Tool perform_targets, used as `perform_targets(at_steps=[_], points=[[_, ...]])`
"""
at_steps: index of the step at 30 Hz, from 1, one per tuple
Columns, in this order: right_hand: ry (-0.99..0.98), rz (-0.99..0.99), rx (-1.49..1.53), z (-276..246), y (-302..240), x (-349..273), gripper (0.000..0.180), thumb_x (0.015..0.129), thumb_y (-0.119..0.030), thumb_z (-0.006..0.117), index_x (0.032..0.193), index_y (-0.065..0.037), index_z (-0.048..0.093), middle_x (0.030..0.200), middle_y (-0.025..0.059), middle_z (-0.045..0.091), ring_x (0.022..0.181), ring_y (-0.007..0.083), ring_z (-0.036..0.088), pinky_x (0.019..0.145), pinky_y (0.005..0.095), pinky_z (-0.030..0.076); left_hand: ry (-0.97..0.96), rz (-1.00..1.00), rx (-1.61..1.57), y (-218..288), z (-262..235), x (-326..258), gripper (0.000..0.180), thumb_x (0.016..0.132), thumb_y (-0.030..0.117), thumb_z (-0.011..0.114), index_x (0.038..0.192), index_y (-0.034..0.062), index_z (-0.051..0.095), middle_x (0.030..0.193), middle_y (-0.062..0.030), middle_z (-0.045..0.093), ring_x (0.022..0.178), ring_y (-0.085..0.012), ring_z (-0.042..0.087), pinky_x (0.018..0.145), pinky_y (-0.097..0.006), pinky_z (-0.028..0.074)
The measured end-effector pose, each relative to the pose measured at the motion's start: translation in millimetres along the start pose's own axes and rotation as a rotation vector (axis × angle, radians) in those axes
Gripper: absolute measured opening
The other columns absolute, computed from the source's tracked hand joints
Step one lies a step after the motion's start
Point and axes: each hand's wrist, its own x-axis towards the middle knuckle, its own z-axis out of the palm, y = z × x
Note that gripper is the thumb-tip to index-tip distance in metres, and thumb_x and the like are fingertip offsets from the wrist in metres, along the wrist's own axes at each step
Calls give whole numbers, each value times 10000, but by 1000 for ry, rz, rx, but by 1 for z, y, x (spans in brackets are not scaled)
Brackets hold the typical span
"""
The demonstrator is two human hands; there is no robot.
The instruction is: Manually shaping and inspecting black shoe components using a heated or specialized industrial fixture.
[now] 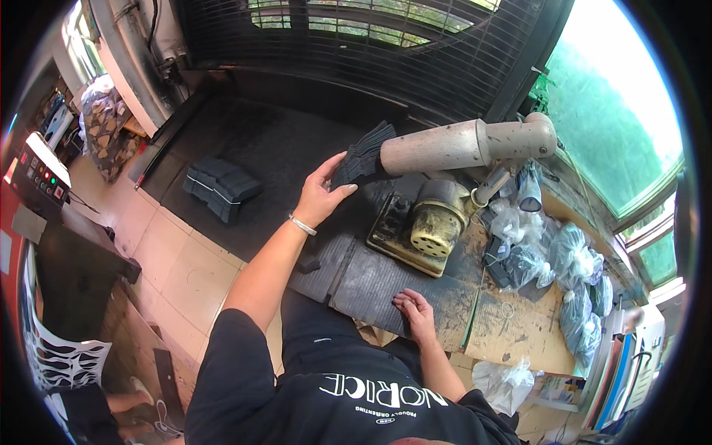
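Observation:
My left hand point(324, 191) reaches forward, its thumb and fingers closed around the near end of a stack of thin black pieces point(363, 154). The stack fans out and its right side meets the dark end of a grey cylindrical machine head point(434, 146). What the contact there looks like is hidden. My right hand point(417, 311) is low at the front edge of the bench, fingers loosely bent and nothing visible in them. Left of the stack, another bundle of black pieces point(221, 187), bound with a pale band, lies on the black work surface point(289, 133).
A yellowish motor point(437, 226) on a base plate stands below the machine head. Tied plastic bags point(571, 259) of dark items crowd the right side. Behind is a dark grille point(356, 52). A control box with lit buttons point(44, 178) stands at far left.

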Motion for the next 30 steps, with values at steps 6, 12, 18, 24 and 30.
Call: perform_targets(at_steps=[6,12,18,24,30], points=[[8,-13,10,0,1,0,313,932,-40,505,1233,49,495,1105,148,614,1004,219,622,906,311,495,18,-2,-8,7,-8,-12,658,761,-40,694,1355,-36,411,1301,-126,513,1193,-188,497,1047,-313,369],[14,-13,-10,1,1,0,317,934,-43,502,1236,51,491,1107,152,613,1005,223,621,904,311,495,37,19,-18,14,-16,-24,657,754,-31,702,1349,-28,424,1314,-126,505,1224,-194,470,1059,-322,347],[16,-13,-19,2,0,-1,312,944,-48,492,1237,56,487,1119,154,612,1007,216,617,894,304,492,46,1,-16,22,-25,-33,656,751,-30,707,1345,-27,431,1321,-122,503,1232,-197,462,1063,-323,335],[19,-11,-12,0,2,0,308,943,-45,493,1234,53,492,1115,152,612,1001,216,620,895,304,493,30,14,-5,23,-27,-37,650,759,-39,711,1343,-45,423,1311,-129,510,1229,-196,469,1070,-315,334],[19,-10,6,0,2,0,312,934,-49,510,1231,45,496,1106,149,615,997,219,625,895,304,500,-4,-52,-58,20,-16,-25,663,759,-31,704,1355,-40,413,1289,-117,524,1186,-174,495,1039,-306,372]])
